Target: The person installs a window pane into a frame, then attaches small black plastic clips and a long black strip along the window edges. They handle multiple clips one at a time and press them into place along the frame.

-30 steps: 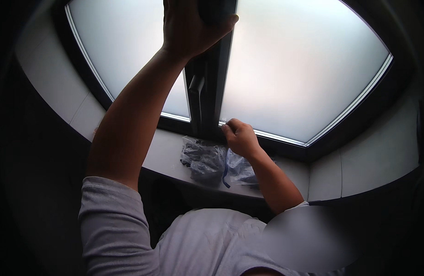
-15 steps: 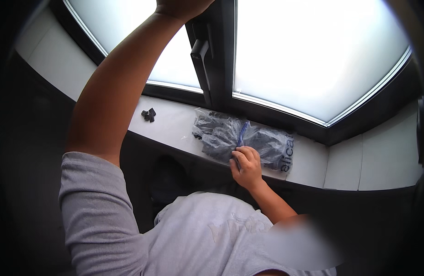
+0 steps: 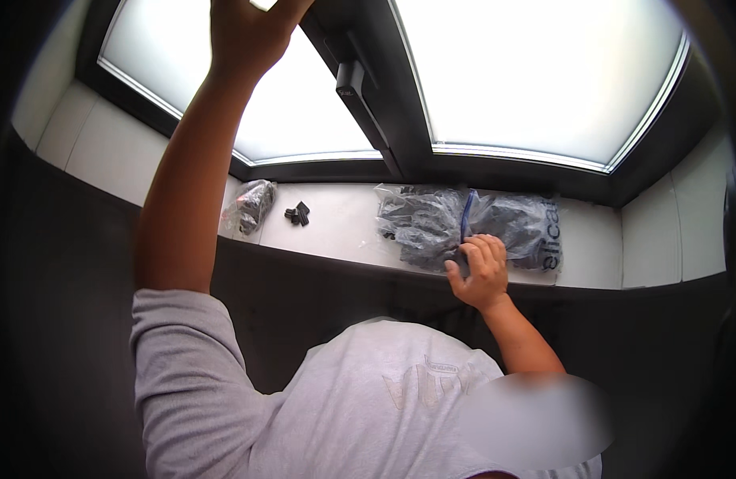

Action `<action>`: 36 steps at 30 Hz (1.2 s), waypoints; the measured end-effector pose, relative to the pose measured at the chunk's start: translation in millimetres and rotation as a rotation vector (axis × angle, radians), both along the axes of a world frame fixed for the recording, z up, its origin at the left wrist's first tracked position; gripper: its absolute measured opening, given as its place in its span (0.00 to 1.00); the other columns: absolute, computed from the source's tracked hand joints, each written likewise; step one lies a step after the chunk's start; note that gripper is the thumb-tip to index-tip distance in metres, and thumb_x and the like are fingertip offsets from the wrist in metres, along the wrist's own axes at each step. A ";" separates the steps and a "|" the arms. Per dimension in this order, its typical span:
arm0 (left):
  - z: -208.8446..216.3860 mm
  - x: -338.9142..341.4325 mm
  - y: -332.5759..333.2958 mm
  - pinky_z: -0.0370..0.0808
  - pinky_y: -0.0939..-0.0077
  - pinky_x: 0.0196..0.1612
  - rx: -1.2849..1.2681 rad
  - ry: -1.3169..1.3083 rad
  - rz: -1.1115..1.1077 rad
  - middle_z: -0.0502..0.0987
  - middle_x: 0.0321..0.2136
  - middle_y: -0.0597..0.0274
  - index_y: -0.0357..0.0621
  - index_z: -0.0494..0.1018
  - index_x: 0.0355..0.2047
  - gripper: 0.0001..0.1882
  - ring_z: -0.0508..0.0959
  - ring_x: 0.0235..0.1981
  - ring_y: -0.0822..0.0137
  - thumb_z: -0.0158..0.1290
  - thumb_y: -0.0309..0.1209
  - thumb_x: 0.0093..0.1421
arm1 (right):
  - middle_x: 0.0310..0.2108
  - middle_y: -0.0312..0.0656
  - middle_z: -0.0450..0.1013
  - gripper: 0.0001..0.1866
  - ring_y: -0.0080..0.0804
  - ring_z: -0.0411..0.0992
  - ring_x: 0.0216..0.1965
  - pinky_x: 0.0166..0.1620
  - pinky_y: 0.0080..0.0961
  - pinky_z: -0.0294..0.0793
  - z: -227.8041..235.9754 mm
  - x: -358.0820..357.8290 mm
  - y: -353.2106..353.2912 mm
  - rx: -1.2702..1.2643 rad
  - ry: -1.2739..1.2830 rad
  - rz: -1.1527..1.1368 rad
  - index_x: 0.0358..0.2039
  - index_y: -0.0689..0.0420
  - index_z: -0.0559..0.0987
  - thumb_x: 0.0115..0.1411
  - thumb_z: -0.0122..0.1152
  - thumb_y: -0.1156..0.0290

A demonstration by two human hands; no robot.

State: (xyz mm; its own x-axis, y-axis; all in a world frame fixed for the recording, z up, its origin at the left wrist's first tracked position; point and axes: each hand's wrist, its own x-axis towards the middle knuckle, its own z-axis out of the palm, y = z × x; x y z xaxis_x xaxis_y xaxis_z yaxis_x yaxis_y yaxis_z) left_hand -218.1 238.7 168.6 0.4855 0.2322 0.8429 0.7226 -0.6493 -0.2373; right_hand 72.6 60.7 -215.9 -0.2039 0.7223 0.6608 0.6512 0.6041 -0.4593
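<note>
My left hand (image 3: 252, 36) is raised at the top edge, in front of the left window pane (image 3: 316, 120). Its thumb stands away from the palm, but the other fingers run out of the picture, so what they touch is hidden. My right hand (image 3: 484, 271) rests at the near edge of clear plastic bags (image 3: 428, 223) filled with dark parts, lying on the white windowsill (image 3: 336, 239). Its fingers are bent loosely, with the thumb apart, beside a blue zip strip (image 3: 468, 211).
Small black pieces (image 3: 298, 213) lie on the sill, and left of them a smaller clear bag (image 3: 252, 206) of dark items. A dark handle (image 3: 360, 100) sticks out from the black frame between the panes. At the right, the sill meets a pale side wall (image 3: 651, 239).
The view has shifted, bringing the smaller bag into sight. My left hand has moved left, away from the window handle. My right hand stays by the plastic bags, its thumb spread wider.
</note>
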 end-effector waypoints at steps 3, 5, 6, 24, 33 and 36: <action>-47.1 -62.8 -54.6 0.77 0.62 0.59 -0.272 0.013 0.053 0.83 0.50 0.56 0.44 0.78 0.53 0.20 0.80 0.56 0.56 0.66 0.31 0.61 | 0.42 0.48 0.78 0.18 0.50 0.74 0.51 0.60 0.47 0.68 -2.0 -5.1 0.8 0.020 0.010 -0.079 0.37 0.59 0.80 0.51 0.69 0.60; -96.1 -120.7 -90.6 0.77 0.64 0.57 -0.503 0.014 0.230 0.84 0.44 0.48 0.40 0.81 0.38 0.08 0.81 0.54 0.54 0.63 0.27 0.59 | 0.42 0.49 0.78 0.18 0.51 0.74 0.51 0.60 0.47 0.68 0.8 -7.2 -0.6 0.042 -0.023 -0.105 0.37 0.60 0.79 0.52 0.69 0.60; -126.7 -159.6 -102.9 0.75 0.61 0.58 -0.544 -0.022 0.305 0.82 0.47 0.46 0.39 0.81 0.35 0.07 0.80 0.55 0.51 0.62 0.28 0.58 | 0.42 0.49 0.78 0.18 0.52 0.74 0.50 0.60 0.47 0.68 0.5 -8.6 -1.2 0.061 -0.040 -0.122 0.37 0.60 0.79 0.52 0.68 0.60; -415.6 -349.3 -209.0 0.66 0.50 0.65 -0.605 -0.439 0.762 0.77 0.56 0.45 0.39 0.77 0.49 0.21 0.74 0.59 0.43 0.64 0.33 0.56 | 0.45 0.54 0.75 0.17 0.58 0.71 0.52 0.58 0.49 0.68 -2.2 -9.3 -2.2 -0.028 -0.286 -0.138 0.37 0.64 0.78 0.56 0.61 0.62; -333.4 -344.4 -157.1 0.74 0.52 0.53 -0.340 -0.504 0.687 0.82 0.35 0.53 0.40 0.78 0.36 0.03 0.80 0.41 0.48 0.57 0.26 0.63 | 0.44 0.52 0.75 0.17 0.57 0.72 0.52 0.58 0.49 0.68 -0.9 -12.6 -1.5 -0.020 -0.269 -0.139 0.37 0.63 0.78 0.56 0.62 0.61; -303.5 -333.5 -134.5 0.76 0.54 0.48 -0.358 -0.636 0.629 0.82 0.37 0.52 0.40 0.78 0.38 0.05 0.80 0.41 0.47 0.54 0.27 0.66 | 0.43 0.51 0.76 0.15 0.56 0.72 0.51 0.58 0.48 0.68 0.6 -13.7 -2.9 -0.010 -0.251 -0.147 0.35 0.62 0.78 0.55 0.63 0.62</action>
